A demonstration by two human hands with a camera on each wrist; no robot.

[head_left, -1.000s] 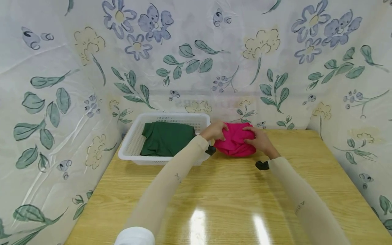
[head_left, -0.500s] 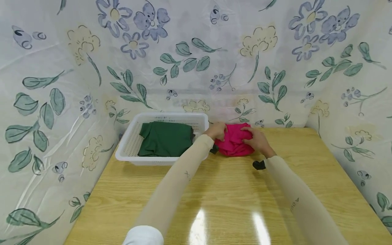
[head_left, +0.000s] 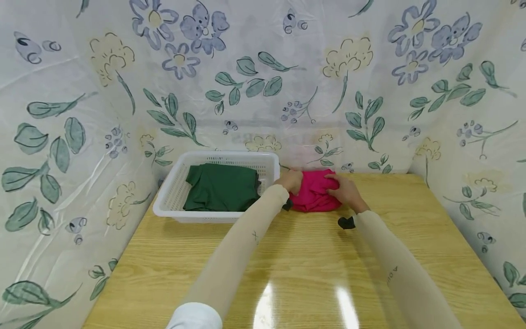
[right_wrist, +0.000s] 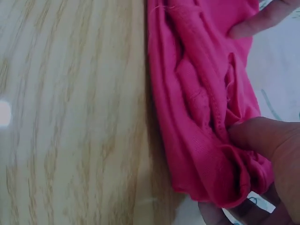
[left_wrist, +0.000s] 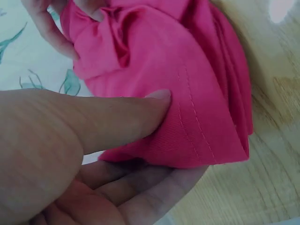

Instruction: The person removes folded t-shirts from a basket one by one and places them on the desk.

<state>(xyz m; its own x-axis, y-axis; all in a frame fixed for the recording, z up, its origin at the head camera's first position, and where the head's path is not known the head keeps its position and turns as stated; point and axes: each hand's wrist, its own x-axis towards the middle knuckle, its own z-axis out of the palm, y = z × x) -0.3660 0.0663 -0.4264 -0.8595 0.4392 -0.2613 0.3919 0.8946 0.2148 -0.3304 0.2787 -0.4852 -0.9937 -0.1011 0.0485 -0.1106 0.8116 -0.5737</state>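
A bundle of folded pink cloth (head_left: 314,194), apparently a garment, lies on the table just right of the basket. My left hand (head_left: 292,181) pinches its left end; in the left wrist view the thumb (left_wrist: 136,115) lies on top of a stitched hem and the fingers (left_wrist: 154,190) go beneath. At the opposite end my right hand (head_left: 347,189) grips the cloth, the thumb (right_wrist: 255,133) pressed into the folds and the other fingers under the edge. Layered folds of the pink cloth (right_wrist: 201,103) face the right wrist camera.
A white perforated plastic basket (head_left: 164,201) stands at the back left, touching or close to my left hand. Inside it is a folded dark green cloth (head_left: 219,187). The wooden table (head_left: 304,265) ends at a wall of flowered sheeting (head_left: 304,82) at the back.
My left hand has turned and lowered slightly at the pink cloth's left end. The cloth looks a little flatter; my right hand stays at its right end. The head view has shifted slightly.
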